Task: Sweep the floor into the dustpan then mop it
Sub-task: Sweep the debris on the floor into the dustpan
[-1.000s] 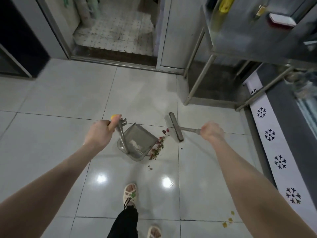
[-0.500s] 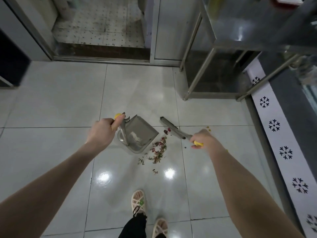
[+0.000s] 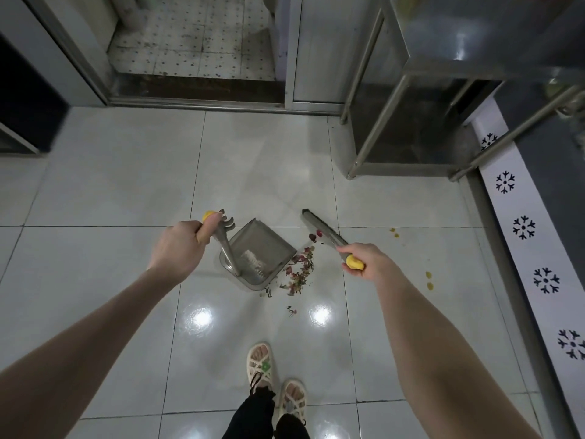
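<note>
A steel worktop [image 3: 474,42] on thin legs stands at 2 o'clock from the dustpan [image 3: 262,245]. A doorway threshold [image 3: 196,87] crosses at 12 o'clock, and a white snowflake strip [image 3: 522,248] runs along the wall at 3 o'clock.

The left hand [image 3: 180,248] is clenched round the dustpan's upright yellow-tipped handle. The pan sits on the floor [image 3: 110,191]. The right hand [image 3: 367,261] grips the brush [image 3: 319,228], whose head lies at 1 o'clock of the pan.

Reddish litter [image 3: 300,270] lies between pan and brush, reaching the pan's lip. Yellow scraps [image 3: 429,280] lie at 3 o'clock, well apart. Sandalled feet [image 3: 261,362] stand at 6 o'clock, and bare tile stretches toward 9 o'clock.
</note>
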Available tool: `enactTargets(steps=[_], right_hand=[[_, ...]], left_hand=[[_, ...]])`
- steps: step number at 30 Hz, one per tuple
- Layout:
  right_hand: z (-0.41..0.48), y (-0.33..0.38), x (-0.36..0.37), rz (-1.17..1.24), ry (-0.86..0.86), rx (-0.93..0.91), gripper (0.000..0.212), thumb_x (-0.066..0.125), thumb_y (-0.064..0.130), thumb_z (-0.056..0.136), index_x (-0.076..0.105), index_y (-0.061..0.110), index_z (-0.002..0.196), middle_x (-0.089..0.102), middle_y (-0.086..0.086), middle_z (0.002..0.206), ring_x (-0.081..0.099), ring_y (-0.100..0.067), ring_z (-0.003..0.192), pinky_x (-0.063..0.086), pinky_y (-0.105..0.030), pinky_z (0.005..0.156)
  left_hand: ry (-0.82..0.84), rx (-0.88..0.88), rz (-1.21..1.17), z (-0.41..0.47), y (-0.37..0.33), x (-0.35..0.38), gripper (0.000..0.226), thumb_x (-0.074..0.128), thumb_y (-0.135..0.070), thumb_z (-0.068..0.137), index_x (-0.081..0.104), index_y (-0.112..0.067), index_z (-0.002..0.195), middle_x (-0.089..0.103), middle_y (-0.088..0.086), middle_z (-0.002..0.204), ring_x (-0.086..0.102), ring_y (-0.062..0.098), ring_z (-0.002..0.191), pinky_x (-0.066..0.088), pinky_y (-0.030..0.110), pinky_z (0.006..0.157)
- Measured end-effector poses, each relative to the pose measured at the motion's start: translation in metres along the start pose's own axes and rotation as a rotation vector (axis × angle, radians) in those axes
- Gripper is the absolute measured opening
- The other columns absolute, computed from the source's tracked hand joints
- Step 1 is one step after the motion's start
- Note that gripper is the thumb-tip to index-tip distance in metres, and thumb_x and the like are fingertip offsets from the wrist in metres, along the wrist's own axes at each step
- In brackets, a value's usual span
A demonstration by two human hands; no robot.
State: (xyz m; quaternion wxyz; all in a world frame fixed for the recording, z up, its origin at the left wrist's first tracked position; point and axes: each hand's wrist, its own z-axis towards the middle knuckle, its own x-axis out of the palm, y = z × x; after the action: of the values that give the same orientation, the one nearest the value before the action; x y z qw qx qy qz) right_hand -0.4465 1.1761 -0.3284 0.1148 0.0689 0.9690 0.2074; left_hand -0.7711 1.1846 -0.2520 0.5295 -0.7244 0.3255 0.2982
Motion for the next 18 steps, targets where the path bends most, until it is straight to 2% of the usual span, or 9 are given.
enactTargets(steps=[4,8,12,18], right_hand=[[-0.006,-0.017,-0.003,-0.099,-0.010,0.025,0.019,0.065,0.006,0.086,0.053,0.004,0.101,0.051,-0.011,0.087,0.057,-0.019,0.064,0.048,-0.020,0.036],[-0.024,-0.034,-0.011,-0.174,0.022,0.063,0.019,0.064,0.006,0.086,0.053,0.004,0.101,0.052,-0.011,0.078,0.057,-0.017,0.055,0.050,-0.021,0.039],[-0.047,-0.041,-0.025,-0.123,-0.003,0.031,0.009,0.063,0.003,0.085,0.054,0.004,0.085,0.051,-0.011,0.073,0.054,-0.016,0.056,0.045,-0.016,0.036],[-0.061,-0.039,-0.047,0.026,-0.071,-0.090,0.018,0.062,-0.002,0.082,0.053,0.005,0.069,0.050,-0.011,0.071,0.050,-0.020,0.057,0.042,-0.016,0.032]], left_hand=[[-0.001,-0.006,-0.026,-0.015,0.004,0.001,0.062,0.034,-0.059,0.094,0.056,-0.010,0.063,0.052,-0.001,0.057,0.052,0.031,0.071,0.041,0.036,0.069],[-0.020,-0.005,-0.040,-0.031,0.005,0.002,0.062,0.033,-0.061,0.093,0.055,-0.012,0.061,0.053,0.000,0.057,0.053,0.031,0.072,0.040,0.035,0.067],[-0.013,-0.010,-0.032,-0.048,0.002,0.001,0.061,0.032,-0.062,0.092,0.054,-0.013,0.061,0.052,-0.003,0.058,0.050,0.029,0.071,0.040,0.034,0.067],[-0.037,-0.007,-0.043,-0.070,0.005,0.003,0.063,0.032,-0.063,0.092,0.055,-0.012,0.061,0.053,0.000,0.059,0.052,0.031,0.073,0.044,0.038,0.071]])
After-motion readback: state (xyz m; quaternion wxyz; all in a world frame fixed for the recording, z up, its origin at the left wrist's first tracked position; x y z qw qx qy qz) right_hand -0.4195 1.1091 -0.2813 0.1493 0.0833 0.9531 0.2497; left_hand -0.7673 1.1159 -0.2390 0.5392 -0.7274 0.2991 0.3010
